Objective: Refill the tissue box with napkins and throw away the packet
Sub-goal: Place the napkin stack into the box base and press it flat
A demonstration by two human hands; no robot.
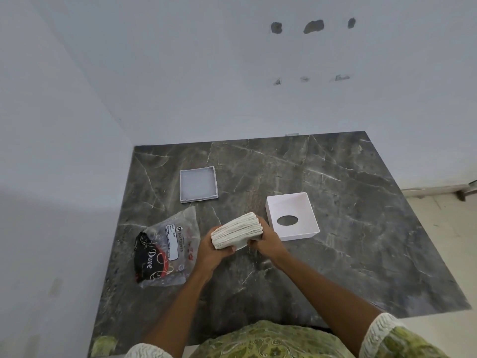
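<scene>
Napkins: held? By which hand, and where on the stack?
Yes. Both hands hold the napkins: left hand at the near end, right hand at the far end.

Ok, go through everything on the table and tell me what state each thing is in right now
Napkin stack: out of the packet, held above the table by both hands.
Left hand: gripping the stack's near end.
Right hand: gripping the far end.
Tissue box: open side up, empty, oval slot at the bottom.
Box base: off, lying apart, empty.
Packet: opened, flat on the table.
</scene>
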